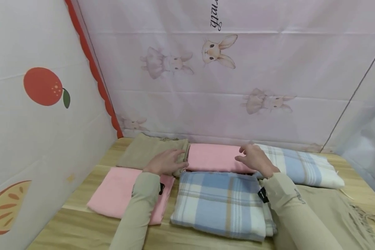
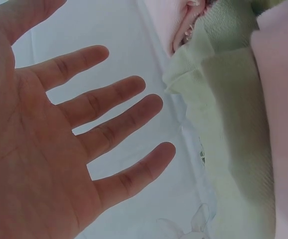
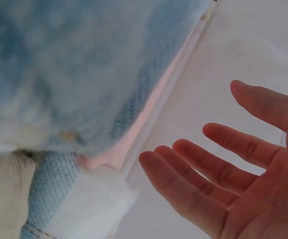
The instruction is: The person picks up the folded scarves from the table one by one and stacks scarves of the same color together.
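Observation:
My left hand [image 1: 167, 162] is over the right part of a folded beige scarf [image 1: 153, 149] in the back row, its fingers spread and holding nothing in the left wrist view. My right hand [image 1: 254, 158] hovers at the right end of a folded pink scarf [image 1: 214, 158], near a blue and white plaid scarf [image 1: 303, 165]; its fingers are loosely bent with nothing between them. Below my left wrist lies another pink scarf [image 1: 115, 192]. Between my forearms, a second plaid scarf [image 1: 218, 205] lies folded flat in front.
At the front right a beige fringed scarf [image 1: 328, 211] lies partly under my right forearm. All the cloths rest on a wooden table [image 1: 72, 222]. A rabbit-print curtain [image 1: 187, 104] stands behind the table, and a white fruit-print sheet [image 1: 43, 139] borders the left.

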The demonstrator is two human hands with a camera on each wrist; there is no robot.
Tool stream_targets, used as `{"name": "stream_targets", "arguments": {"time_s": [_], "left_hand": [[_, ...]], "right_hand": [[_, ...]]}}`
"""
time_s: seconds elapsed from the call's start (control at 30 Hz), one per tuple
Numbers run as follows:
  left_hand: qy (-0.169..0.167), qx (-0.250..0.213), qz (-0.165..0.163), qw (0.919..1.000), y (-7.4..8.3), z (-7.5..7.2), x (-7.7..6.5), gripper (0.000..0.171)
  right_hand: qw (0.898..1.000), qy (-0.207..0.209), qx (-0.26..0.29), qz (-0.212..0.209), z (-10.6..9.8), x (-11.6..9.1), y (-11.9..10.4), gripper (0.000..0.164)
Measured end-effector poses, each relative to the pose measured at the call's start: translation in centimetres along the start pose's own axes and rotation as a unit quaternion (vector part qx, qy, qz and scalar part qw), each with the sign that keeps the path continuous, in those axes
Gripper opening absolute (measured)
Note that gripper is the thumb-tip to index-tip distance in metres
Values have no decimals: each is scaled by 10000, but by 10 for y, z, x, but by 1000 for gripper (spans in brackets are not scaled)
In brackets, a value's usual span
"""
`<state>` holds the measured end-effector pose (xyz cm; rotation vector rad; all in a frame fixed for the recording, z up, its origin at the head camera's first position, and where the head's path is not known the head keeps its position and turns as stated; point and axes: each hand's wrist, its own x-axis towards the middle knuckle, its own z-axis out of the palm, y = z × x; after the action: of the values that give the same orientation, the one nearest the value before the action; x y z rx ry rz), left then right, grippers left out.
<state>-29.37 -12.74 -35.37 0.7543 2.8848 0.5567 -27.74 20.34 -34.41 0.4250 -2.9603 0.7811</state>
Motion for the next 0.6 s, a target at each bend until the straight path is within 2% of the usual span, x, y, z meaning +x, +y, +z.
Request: {"name": "stream_targets", "arguments": {"time_s": [0.17, 0.6], "left_hand": [[-5, 13, -68, 10000, -1, 2, 4, 62], [-205, -184, 41, 9996, 7, 1, 17, 63]], "right_hand": [[10000, 19, 9, 3, 0, 3, 2, 36], [9992, -160, 128, 342, -2, 6, 8, 40]]}}
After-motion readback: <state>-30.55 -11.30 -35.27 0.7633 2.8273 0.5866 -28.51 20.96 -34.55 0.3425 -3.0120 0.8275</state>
